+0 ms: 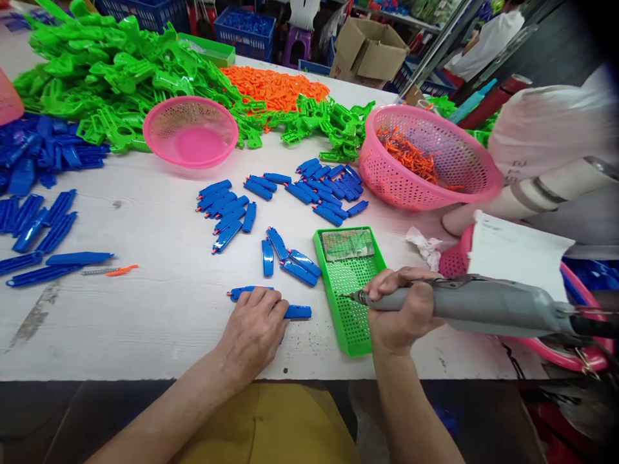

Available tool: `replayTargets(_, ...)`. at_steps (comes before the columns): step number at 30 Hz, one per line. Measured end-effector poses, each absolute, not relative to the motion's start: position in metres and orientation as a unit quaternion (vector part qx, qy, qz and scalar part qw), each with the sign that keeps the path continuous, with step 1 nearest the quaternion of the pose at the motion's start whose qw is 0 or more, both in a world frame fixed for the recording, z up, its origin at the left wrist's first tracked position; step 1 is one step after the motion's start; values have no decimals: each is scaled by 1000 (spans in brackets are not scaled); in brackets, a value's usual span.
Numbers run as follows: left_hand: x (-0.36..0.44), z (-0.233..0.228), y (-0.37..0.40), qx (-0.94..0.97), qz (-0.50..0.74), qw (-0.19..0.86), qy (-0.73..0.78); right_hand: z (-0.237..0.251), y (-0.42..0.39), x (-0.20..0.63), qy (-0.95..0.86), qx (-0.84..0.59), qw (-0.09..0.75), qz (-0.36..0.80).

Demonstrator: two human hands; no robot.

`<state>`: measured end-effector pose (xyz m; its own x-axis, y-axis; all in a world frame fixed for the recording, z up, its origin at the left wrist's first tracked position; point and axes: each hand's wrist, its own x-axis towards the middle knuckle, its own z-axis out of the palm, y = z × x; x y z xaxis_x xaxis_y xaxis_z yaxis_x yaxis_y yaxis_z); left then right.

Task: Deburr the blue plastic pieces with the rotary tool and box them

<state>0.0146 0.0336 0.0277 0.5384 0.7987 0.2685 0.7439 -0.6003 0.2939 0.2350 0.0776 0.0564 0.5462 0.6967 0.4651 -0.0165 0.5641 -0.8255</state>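
Observation:
My right hand [403,309] is wrapped around a grey electric screwdriver [488,306], its bit pointing left over the green perforated tray [355,345]. In that tray lies a patterned rectangular block [347,245]. My left hand [256,325] rests on the table with its fingers curled over blue plastic parts [298,312]; one part juts out to the right and another, with an orange tip, shows at the upper left. The fingertips are partly hidden. Beyond this hand lie a few loose blue parts [298,272] and a larger group with orange tips [227,206].
Green plastic shells [126,71] and orange pieces [280,87] are heaped at the back. A pink basin [191,154] stands before them; a pink colander [425,187] holds orange pieces. More blue parts [29,154] lie left, near a spring and orange piece [122,270]. Another person [488,45] is far right.

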Motion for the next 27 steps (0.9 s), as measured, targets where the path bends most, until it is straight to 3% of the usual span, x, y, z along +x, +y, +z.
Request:
replayTargets(20, -25, 27, 9, 835, 237, 113, 484, 70, 68, 233, -439, -395, 773, 229)
replayTargets(27, -10, 21, 11, 847, 220, 96, 474, 86, 46, 210, -473, -329, 749, 326)
